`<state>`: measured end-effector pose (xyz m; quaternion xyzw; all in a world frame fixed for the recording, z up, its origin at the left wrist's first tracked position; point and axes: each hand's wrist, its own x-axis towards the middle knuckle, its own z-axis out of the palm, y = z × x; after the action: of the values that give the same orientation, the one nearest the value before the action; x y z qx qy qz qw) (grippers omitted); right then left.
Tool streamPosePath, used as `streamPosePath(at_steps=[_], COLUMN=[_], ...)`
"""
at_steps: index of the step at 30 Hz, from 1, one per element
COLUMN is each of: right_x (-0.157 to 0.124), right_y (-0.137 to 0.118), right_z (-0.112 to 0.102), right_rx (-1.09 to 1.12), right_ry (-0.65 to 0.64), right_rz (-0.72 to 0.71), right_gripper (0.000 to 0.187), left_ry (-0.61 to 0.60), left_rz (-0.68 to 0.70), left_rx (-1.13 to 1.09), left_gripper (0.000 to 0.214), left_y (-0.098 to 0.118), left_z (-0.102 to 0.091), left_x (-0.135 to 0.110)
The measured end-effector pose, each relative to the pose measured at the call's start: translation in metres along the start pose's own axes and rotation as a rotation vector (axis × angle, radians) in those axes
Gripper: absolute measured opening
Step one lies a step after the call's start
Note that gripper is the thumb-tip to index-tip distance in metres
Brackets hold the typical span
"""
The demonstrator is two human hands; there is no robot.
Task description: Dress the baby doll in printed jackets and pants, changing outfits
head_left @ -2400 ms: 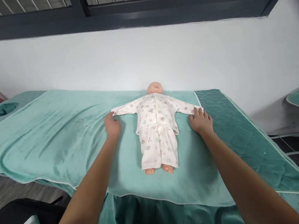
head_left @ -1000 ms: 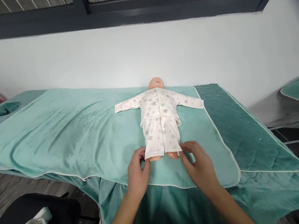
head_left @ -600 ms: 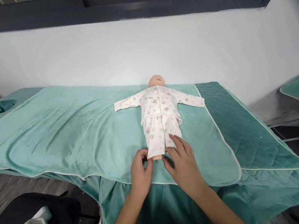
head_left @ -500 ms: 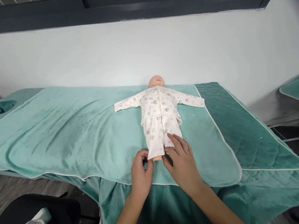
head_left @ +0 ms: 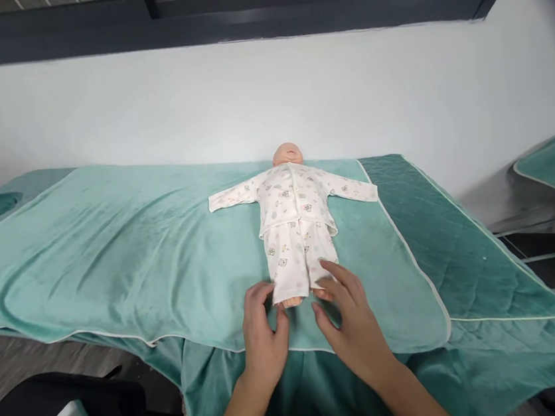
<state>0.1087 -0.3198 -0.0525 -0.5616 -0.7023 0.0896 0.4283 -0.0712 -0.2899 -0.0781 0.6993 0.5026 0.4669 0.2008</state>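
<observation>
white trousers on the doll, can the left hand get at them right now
Likely yes: the left hand is at or just beside the bottom of the white trousers, and nothing visible stands between them.

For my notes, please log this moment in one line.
Doll: lying on blanket; left hand: open by one trouser leg; right hand: open by other leg

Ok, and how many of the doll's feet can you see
2: one foot pokes out of the trouser leg by the left hand; the other foot is partly hidden by the right hand.
</observation>
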Motion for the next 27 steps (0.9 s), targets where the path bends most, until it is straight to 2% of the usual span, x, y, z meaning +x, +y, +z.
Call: streamPosePath(at_steps=[3,7,11,15,19,27], right_x=[-0.009,-0.014,-0.013,-0.015,-0.017,-0.02], right_y=[0.012,0.03,0.041,0.049,0.053,0.053], right_z=[-0.004,0.0,0.006,0.008,0.012,0.014], right_rx=[0.156,0.183,0.153,0.143,0.124,0.143], right_ry=[0.077,0.133,0.117,0.193,0.205,0.211], right_rz=[0.132,0.225,0.292,0.327,0.315,0.267], right_gripper=[0.044,0.043,0.035,0.027,0.016,0.007], left_ry=[-0.015,-0.138,-0.175,-0.193,-0.179,-0.142], left_rz=[0.175,0.305,0.292,0.322,0.334,0.343], left_rx=[0.079,0.241,0.386,0.454,0.46,0.383], left_gripper=[0.039,0.036,0.029,0.031,0.035,0.019], left_y=[0.01,0.026,0.035,0.035,0.033,0.032], left_z=[0.0,0.01,0.024,0.029,0.03,0.03], left_x=[0.002,0.012,0.025,0.031,0.032,0.036])
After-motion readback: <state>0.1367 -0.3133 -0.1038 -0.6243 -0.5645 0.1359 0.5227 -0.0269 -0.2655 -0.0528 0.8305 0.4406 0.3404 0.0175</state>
